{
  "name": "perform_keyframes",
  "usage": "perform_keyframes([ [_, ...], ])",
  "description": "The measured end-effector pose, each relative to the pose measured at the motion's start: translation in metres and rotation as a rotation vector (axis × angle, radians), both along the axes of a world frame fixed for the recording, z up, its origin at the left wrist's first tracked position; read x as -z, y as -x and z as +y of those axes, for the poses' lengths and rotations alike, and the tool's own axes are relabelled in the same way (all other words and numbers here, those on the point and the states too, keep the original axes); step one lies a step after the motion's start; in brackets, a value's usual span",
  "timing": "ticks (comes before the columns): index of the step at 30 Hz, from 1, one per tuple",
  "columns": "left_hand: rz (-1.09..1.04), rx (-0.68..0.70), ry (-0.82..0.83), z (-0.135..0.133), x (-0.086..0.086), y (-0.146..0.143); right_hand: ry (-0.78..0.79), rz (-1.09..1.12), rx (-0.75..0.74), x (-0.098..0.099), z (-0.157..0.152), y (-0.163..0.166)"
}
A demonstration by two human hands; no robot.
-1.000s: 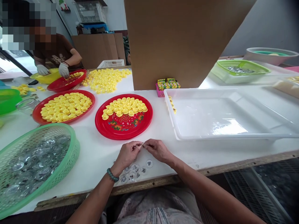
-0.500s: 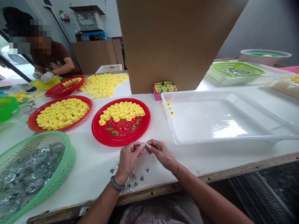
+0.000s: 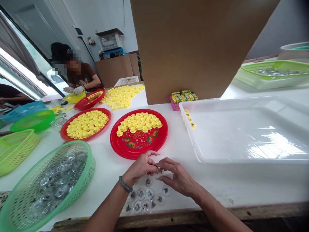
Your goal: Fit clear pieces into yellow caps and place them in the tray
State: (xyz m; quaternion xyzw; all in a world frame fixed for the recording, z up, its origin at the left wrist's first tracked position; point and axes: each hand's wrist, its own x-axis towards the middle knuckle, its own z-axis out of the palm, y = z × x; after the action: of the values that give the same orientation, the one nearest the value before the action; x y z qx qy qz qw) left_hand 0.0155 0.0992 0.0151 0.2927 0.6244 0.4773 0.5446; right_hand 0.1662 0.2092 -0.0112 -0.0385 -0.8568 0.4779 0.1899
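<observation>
My left hand (image 3: 142, 167), with a beaded bracelet (image 3: 125, 184) at its wrist, has its index finger stretched out. Its thumb and other fingers close around something small that I cannot make out. The fingertips of my right hand (image 3: 177, 176) meet the left thumb, while its own thumb stands apart below. Under both hands, several clear round plastic pieces (image 3: 141, 193) with dark prints lie on the white table (image 3: 183, 199). Just beyond them is a red round tray (image 3: 138, 152), its far half covered with small yellow cup-like pieces (image 3: 140, 120).
At left stands a green mesh basket (image 3: 90, 167) of clear pieces; behind it, another red tray (image 3: 63, 129) holds yellow pieces. A white tray (image 3: 224, 138) lies right, beside a pink basket (image 3: 175, 105) of small packets. Cardboard (image 3: 193, 48) rises behind. A gloved co-worker (image 3: 83, 75) sits far left.
My fingertips were pinched together; now my left index finger is stretched out and my right thumb has moved away from the fingers. The camera view has turned left.
</observation>
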Motion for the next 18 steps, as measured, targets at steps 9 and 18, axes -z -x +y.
perform_keyframes([
  [9, 0.677, -0.152, 0.045, 0.019, -0.016, 0.051, 0.033, -0.042, 0.159, 0.009, 0.002, 0.003],
  [18, 1.426, -0.349, 0.369, 0.065, 0.000, 0.150, 0.042, -0.055, 0.257, 0.007, 0.005, 0.005],
])
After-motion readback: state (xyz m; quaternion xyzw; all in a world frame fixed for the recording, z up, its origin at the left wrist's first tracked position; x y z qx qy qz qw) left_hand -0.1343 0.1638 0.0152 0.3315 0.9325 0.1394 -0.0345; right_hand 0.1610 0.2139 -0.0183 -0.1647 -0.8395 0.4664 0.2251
